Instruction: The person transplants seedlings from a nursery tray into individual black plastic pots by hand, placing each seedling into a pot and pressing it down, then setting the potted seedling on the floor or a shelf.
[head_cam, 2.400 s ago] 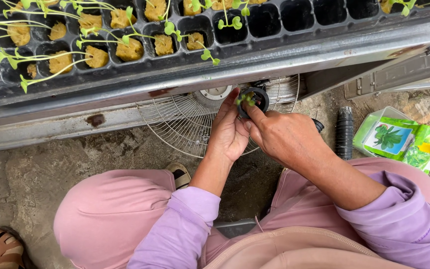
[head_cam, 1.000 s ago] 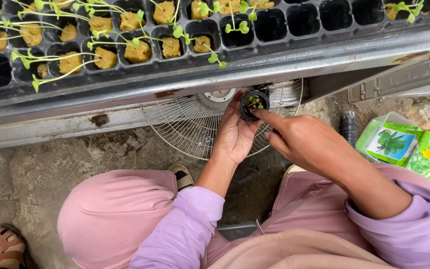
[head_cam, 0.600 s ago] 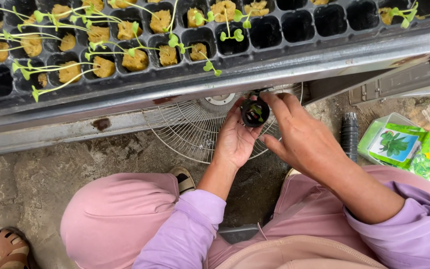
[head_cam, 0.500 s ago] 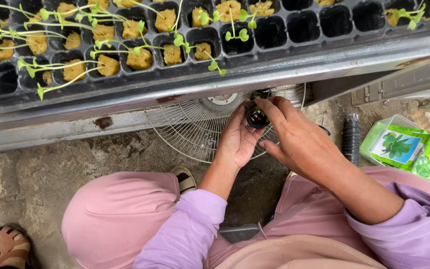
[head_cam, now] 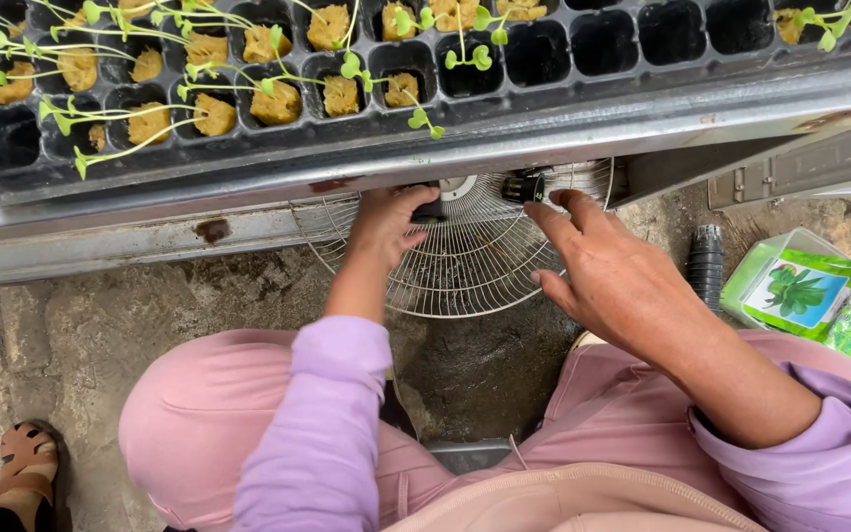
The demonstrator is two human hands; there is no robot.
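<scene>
small black pot [head_cam: 522, 187] | tipped sideways | on wire fan guard [head_cam: 465, 266], under tray edge

the seedling tray [head_cam: 583, 44] is black, its sponge cubes [head_cam: 214, 113] yellow-tan, the sprouts [head_cam: 352, 69] bright green. the small net pot [head_cam: 522, 187] is black. the fan grille [head_cam: 465, 266] is pale silver wire. sleeves [head_cam: 332, 414] are lilac, trousers [head_cam: 189, 424] pink. the seed packets [head_cam: 800, 296] are green with a leafy picture. the floor [head_cam: 51, 345] is mottled grey-brown, the sandal [head_cam: 27, 458] brown.

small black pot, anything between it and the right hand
Nothing visible does: the right hand has its fingertips at the small black pot, under the metal rail's edge, over the wire fan grille.
</scene>
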